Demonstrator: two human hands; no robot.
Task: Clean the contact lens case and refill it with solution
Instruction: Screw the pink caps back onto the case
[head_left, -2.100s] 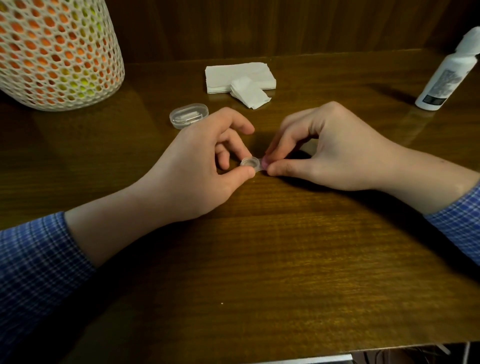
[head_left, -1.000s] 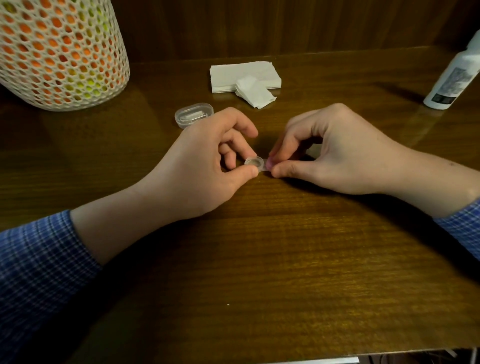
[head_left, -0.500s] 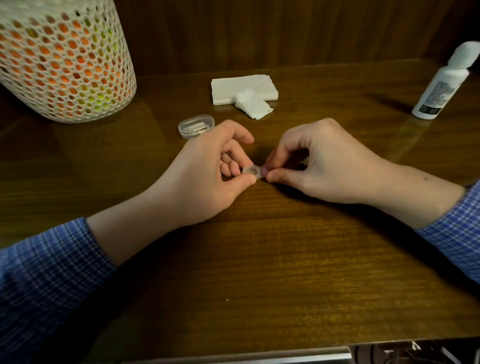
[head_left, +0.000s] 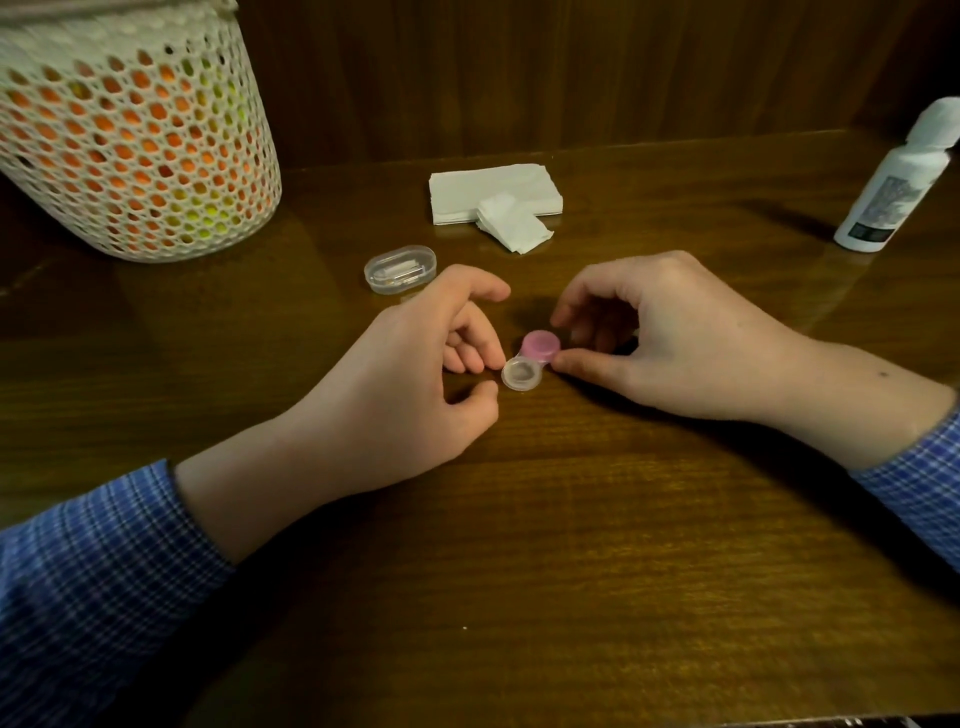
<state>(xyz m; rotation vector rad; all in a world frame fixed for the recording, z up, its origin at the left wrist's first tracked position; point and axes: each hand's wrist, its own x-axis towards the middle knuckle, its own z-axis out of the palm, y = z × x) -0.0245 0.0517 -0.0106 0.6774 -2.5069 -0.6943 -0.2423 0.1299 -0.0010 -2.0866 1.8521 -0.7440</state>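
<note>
Head view: left hand (head_left: 415, 374) has released the lens case (head_left: 530, 364); right hand (head_left: 675, 338) now pinches its pink cap (head_left: 540, 345).

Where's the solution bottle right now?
In the head view, the white solution bottle stands at the far right edge of the wooden table, beyond the right hand and right of the tissue stack.

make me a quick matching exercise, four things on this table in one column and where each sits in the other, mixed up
Things:
1. basket
2. bottle
3. tissues
4. lens case

Places:
A. far right edge
B. between the two hands
C. far left corner
D. middle, at the back

Pairs: 1-C, 2-A, 3-D, 4-B
</note>
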